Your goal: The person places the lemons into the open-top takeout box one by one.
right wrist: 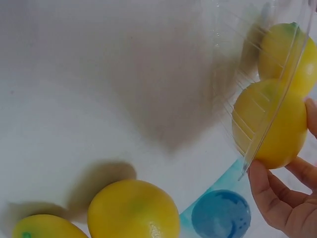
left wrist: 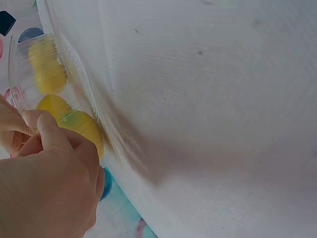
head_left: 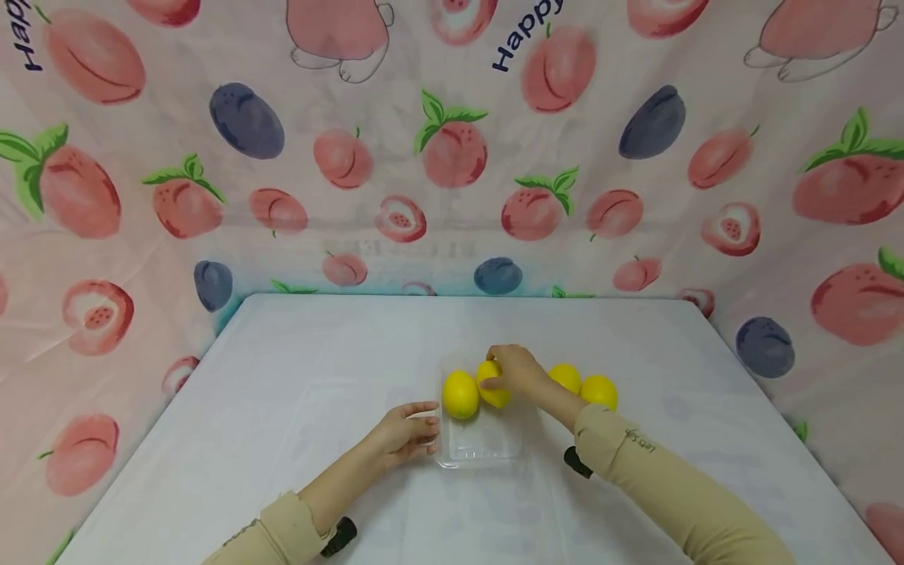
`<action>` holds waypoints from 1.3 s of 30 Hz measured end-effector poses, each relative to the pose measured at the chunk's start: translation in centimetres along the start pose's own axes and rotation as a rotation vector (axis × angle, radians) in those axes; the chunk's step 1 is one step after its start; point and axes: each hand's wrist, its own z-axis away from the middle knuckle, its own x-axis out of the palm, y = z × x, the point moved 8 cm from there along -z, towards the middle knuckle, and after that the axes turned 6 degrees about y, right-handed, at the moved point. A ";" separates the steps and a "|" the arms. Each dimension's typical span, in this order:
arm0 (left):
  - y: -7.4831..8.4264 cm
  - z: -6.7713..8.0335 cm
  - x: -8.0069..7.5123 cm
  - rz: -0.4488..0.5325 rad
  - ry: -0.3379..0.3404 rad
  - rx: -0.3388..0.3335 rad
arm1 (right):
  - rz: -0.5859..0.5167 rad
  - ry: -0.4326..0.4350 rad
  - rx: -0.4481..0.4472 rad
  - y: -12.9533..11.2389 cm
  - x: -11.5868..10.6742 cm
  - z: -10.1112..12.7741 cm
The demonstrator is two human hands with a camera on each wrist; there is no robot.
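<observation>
A clear plastic container (head_left: pixel 483 447) stands on the white table in the head view. My left hand (head_left: pixel 406 431) is at its left side, and in the left wrist view the thumb and fingers pinch its rim. Inside, at the far left, sits one yellow lemon (head_left: pixel 460 395). Beside it my right hand (head_left: pixel 519 370) grips a second lemon (head_left: pixel 496 395) from above, at the far right part of the container. The right wrist view shows the held lemon (right wrist: pixel 270 124) behind the transparent wall, with fingertips against its lower side.
Two more lemons, one (head_left: pixel 565 377) and another (head_left: pixel 599 391), lie on the table right of the container, partly behind the right forearm. A white cloth (head_left: pixel 339 353) covers the table. A fruit-printed curtain (head_left: pixel 395 157) hangs behind and along the sides.
</observation>
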 end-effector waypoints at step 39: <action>0.1 0.4 0.0 -0.003 -0.018 -0.023 | -0.074 0.023 0.006 0.7 -0.6 1.4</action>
